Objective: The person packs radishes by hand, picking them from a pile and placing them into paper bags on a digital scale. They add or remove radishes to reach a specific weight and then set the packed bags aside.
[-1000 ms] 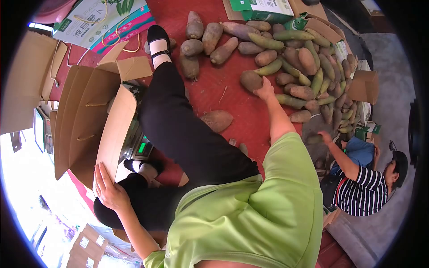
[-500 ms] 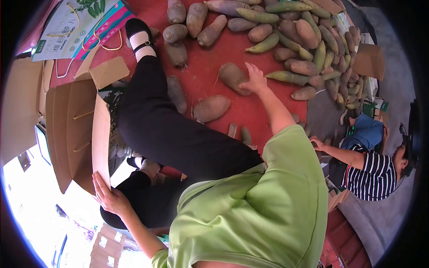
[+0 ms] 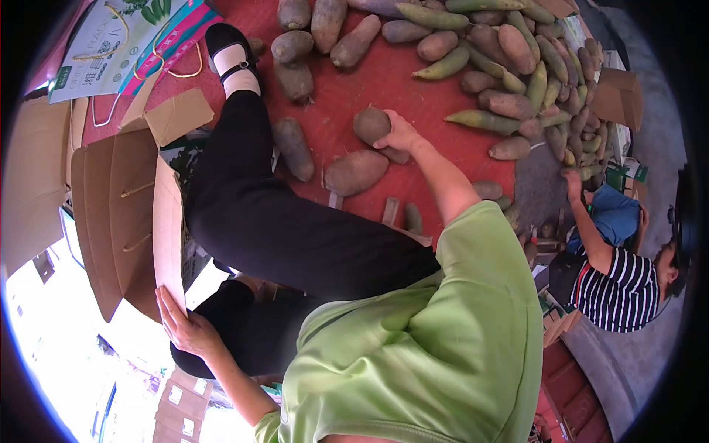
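My right hand (image 3: 404, 134) reaches forward over the red mat (image 3: 347, 81) and closes around a rounded brown tuber (image 3: 370, 123). Another brown tuber (image 3: 356, 172) lies just in front of it, and a longer one (image 3: 294, 148) lies beside my black-trousered leg (image 3: 273, 221). My left hand (image 3: 186, 327) lies flat, fingers apart, against the edge of a flap of an open cardboard box (image 3: 122, 214) at my left side. What is inside the box is hidden.
A large pile of brown and greenish tubers (image 3: 509, 59) covers the far right of the mat. At the right, a person in a striped shirt (image 3: 617, 288) reaches into that pile. Printed paper bags (image 3: 125, 40) lie far left, and small cartons (image 3: 617, 96) stand far right.
My right hand has drawn the rounded tuber from the edge of the pile back toward my leg. The view has shifted closer. The other person's arm has stretched up to the pile.
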The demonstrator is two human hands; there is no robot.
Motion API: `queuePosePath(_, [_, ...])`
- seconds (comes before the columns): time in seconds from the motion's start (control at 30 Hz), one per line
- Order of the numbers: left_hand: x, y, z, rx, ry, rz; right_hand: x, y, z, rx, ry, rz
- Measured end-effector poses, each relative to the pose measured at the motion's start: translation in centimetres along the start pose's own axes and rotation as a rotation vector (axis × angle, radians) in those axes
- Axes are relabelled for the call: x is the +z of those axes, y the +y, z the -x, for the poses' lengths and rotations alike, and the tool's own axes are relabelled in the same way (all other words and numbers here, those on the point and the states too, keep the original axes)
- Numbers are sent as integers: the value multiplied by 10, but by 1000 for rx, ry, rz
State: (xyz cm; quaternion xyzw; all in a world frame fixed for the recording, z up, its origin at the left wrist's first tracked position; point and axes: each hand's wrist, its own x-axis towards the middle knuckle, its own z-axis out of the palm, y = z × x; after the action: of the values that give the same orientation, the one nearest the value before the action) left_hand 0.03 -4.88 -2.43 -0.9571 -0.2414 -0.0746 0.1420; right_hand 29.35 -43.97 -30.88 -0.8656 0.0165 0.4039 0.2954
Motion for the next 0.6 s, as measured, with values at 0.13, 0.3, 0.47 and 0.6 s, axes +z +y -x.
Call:
queuePosePath(0.13, [0,1,-1,9,16,13,1,-39,1,-14,61,90])
queuePosePath(0.3, [-1,1,-2,16,21,20,20,-84,-28,-53,69,-66])
queuePosePath(0.47, [-1,1,-2,20,21,15,71,-92,-41,-91,46,-452])
queuePosePath(0.6, [0,-1,0,19,21,1,85,-72,-35,-116,4,-523])
